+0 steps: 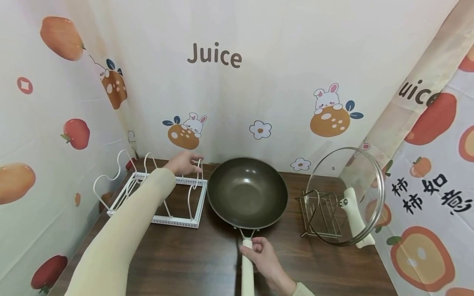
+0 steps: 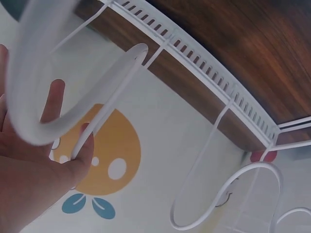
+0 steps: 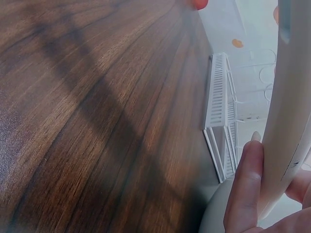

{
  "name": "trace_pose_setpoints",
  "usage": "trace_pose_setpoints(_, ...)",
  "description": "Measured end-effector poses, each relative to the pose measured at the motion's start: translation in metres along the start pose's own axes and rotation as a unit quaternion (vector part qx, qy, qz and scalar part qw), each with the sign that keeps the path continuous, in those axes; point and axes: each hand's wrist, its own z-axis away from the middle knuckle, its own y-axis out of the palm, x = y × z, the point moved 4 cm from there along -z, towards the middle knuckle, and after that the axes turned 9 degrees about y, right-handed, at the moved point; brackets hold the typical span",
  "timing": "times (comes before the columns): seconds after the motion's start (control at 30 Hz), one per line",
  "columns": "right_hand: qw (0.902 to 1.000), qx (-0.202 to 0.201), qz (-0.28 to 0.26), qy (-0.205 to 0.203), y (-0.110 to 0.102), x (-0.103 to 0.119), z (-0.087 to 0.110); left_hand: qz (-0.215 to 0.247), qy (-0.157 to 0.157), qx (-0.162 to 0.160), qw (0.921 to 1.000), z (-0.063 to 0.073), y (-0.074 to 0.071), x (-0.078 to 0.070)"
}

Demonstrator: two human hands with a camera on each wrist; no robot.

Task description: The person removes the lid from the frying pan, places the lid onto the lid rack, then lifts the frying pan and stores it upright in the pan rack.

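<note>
A dark wok (image 1: 247, 193) with a long cream handle (image 1: 247, 267) stands in the middle of the brown table. My right hand (image 1: 264, 257) grips the handle near the pan, thumb on one side and fingers on the other; the right wrist view shows fingertips (image 3: 248, 160) against it. At the left sits a white wire rack (image 1: 174, 222) with curved dividers. Reaching over it, my left hand (image 1: 184, 163) is at the rightmost divider (image 1: 191, 197). In the left wrist view its fingers are straight and spread, with the thumb (image 2: 83, 154) touching the wire.
A glass lid (image 1: 378, 201) with a metal rim and a cream handle leans upright in a small metal wire stand (image 1: 321, 213) at the right. Fruit-printed curtains (image 1: 259, 82) close off the back and both sides of the table (image 1: 192, 259).
</note>
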Motion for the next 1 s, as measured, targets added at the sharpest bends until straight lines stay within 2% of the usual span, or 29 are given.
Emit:
trace_pose_setpoints(0.33, 1.0000, 0.003, -0.001, 0.002, -0.001, -0.001, 0.000, -0.016, -0.016, -0.019, 0.9996, -0.014, -0.005, 0.002)
trace_pose_setpoints(0.5, 1.0000, 0.001, -0.004, 0.003, -0.001, -0.002, 0.000, -0.005, -0.016, -0.028, 0.9995, -0.021, -0.005, 0.005)
trace_pose_setpoints(1.0, 0.9999, 0.006, -0.015, 0.002, 0.000, -0.002, -0.001, 0.004, -0.018, -0.038, 0.9991, -0.028, -0.007, 0.012)
